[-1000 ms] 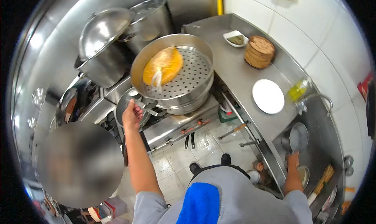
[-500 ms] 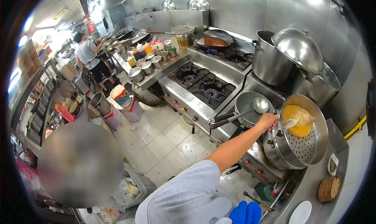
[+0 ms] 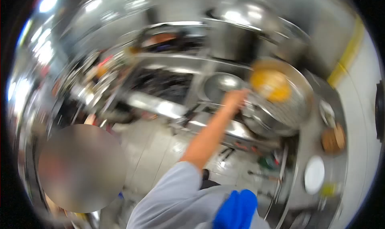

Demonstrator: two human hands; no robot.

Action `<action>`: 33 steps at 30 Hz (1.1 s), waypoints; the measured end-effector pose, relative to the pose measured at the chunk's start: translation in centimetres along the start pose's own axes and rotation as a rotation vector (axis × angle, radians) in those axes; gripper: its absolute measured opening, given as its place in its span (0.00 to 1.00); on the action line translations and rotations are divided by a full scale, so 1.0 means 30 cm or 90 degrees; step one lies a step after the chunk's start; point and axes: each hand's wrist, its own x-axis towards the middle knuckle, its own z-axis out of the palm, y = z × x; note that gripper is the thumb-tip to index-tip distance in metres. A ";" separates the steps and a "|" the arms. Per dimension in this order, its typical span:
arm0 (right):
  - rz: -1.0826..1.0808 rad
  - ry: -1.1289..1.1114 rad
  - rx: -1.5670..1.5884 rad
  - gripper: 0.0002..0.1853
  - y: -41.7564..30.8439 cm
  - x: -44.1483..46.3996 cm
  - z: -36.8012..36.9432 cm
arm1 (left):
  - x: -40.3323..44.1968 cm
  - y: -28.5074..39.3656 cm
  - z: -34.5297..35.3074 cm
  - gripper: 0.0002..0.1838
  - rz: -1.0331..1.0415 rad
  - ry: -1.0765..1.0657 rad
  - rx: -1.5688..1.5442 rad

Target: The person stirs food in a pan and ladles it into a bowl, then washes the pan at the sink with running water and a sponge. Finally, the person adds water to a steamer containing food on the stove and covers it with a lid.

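The view is smeared by motion. My left hand point(image 3: 239, 98) is stretched forward at the left side of a large perforated steamer pot point(image 3: 294, 108), close to its handle; its fingers are too blurred to read. Inside the steamer rests a clear bag of orange-yellow food point(image 3: 273, 86). Left of my hand a pan point(image 3: 210, 88) sits on the stove, with a ladle point(image 3: 229, 83) over it. My right hand does not show.
Stove burners point(image 3: 162, 82) lie to the left. Behind stands a tall pot point(image 3: 232, 38) under a domed lid. The right counter holds a white plate point(image 3: 314, 175) and a bamboo steamer point(image 3: 331, 141). A blurred circle covers the lower left.
The view swung left toward the stove and kitchen, then partly back right. My left hand remains beside the steamer's handle. My right hand, seen at the sink a second ago, has left the view.
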 end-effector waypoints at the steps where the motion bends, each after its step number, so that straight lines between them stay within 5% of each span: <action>1: -0.009 -0.008 -0.022 0.17 0.104 -0.015 0.087 | -0.008 -0.008 -0.010 0.18 0.032 0.002 0.005; 4: -0.151 0.020 -0.191 0.17 0.325 -0.019 0.395 | 0.013 -0.013 -0.043 0.20 -0.093 -0.116 -0.142; 6: 0.277 -0.060 0.104 0.18 0.045 -0.224 -0.022 | -0.063 0.030 -0.037 0.11 -0.076 -0.143 -0.171; 7: 0.205 -0.110 0.055 0.20 0.126 -0.185 0.085 | -0.034 -0.007 -0.091 0.14 -0.104 -0.194 -0.185; 8: 0.343 -0.087 0.153 0.19 0.052 -0.273 -0.051 | -0.075 -0.012 -0.104 0.16 -0.133 -0.215 -0.228; 11: 0.376 -0.077 0.165 0.21 -0.013 -0.394 -0.190 | -0.115 -0.112 -0.208 0.12 -0.222 -0.148 -0.218; 12: 0.373 -0.094 0.158 0.20 -0.014 -0.411 -0.214 | -0.141 -0.157 -0.248 0.12 -0.204 -0.227 -0.148; 13: 0.380 -0.094 0.161 0.20 0.001 -0.417 -0.206 | -0.182 -0.202 -0.230 0.13 -0.290 -0.077 -0.211; 20: 0.292 -0.051 0.065 0.23 0.041 -0.507 -0.344 | -0.337 -0.636 -0.300 0.14 -0.484 -0.261 0.108; 27: 0.116 0.086 -0.050 0.23 0.029 -0.632 -0.682 | -0.437 -1.001 -0.420 0.16 -0.354 -0.510 0.627; 32: -0.014 0.140 -0.056 0.22 -0.133 -0.711 -0.965 | -0.402 -1.157 -0.545 0.17 -0.360 -0.479 0.600; 33: -0.071 0.157 -0.061 0.21 -0.178 -0.712 -1.014 | -0.415 -1.110 -0.541 0.16 -0.282 -0.505 0.586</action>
